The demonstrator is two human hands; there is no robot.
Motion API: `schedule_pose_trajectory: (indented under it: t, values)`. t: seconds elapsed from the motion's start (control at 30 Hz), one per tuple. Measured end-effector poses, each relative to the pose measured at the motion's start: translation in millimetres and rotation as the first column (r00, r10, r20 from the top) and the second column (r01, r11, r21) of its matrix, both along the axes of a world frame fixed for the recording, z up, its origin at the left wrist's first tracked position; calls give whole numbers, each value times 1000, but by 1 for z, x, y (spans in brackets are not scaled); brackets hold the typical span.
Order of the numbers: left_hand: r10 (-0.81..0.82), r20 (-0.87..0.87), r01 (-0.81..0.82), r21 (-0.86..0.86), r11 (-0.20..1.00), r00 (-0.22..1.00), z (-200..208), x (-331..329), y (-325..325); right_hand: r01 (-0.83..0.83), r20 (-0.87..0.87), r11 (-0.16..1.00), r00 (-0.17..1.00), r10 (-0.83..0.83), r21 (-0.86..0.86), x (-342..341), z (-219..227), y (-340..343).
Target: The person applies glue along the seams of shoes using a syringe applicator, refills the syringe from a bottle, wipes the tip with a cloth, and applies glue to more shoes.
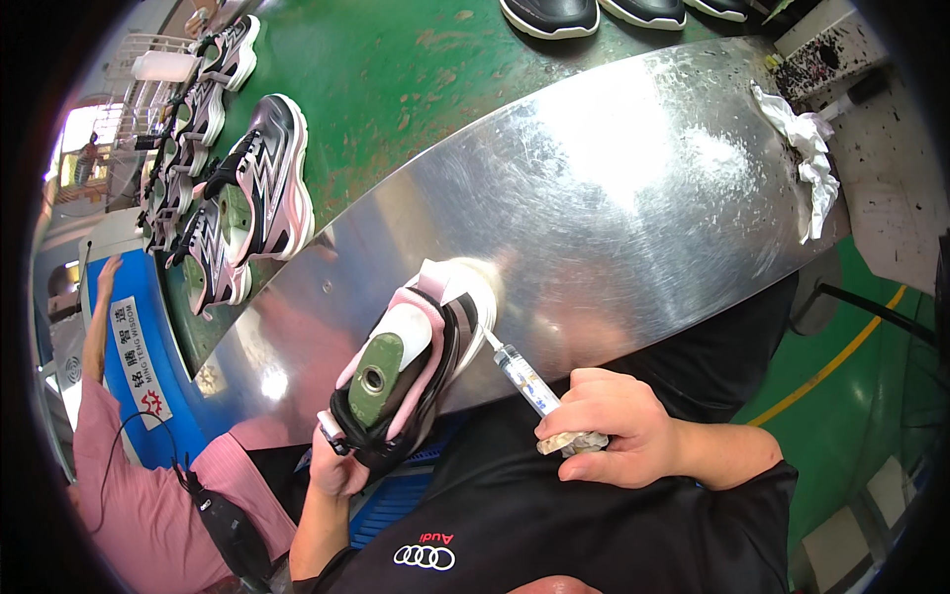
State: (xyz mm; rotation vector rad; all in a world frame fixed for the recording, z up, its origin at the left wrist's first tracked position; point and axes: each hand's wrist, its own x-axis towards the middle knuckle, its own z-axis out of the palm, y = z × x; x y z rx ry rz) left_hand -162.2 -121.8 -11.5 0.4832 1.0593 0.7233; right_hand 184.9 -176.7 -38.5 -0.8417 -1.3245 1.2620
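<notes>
My left hand (339, 467) grips a black, pink and white sneaker (457, 332) by its lower end, its fingers partly hidden beneath. A green shoe last (378, 381) with a round metal-rimmed hole fills the sneaker's opening. In my right hand (628, 426) is a clear syringe (526, 379), its plunger end grubby and crusted. The syringe's thin white tip points at the side of the sneaker near the pale sole edge; I cannot tell whether it touches.
Under the sneaker lies a shiny metal tabletop (554, 188). Beyond it, a green surface (396, 79) carries paired sneakers (269, 178) at left and black shoes (554, 15) at the top. Crumpled white tissue (807, 158) rests at the right edge. A co-worker in pink (213, 485) is at left.
</notes>
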Motion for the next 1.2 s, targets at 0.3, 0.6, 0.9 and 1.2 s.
schedule_pose_trajectory:
  t: [0.3, 0.6, 0.9, 1.2]
  values:
    - [-53, 207, 77, -105, 992, 977, -1, 44, -22, 42, 24, 997, 999, -43, 59, -2, 8, 1]
    - [-121, 363, 167, -98, 981, 924, -12, 72, -25, -92, 55, 995, 994, 94, -41, 12, 41, 4]
    - [-142, 711, 380, -187, 906, 689, -25, 112, -11, -192, 181, 969, 959, 218, -153, 41, 93, -15]
    - [-229, 801, 551, -146, 822, 554, -47, 161, 3, -60, 327, 993, 941, 90, -102, 57, 122, -48]
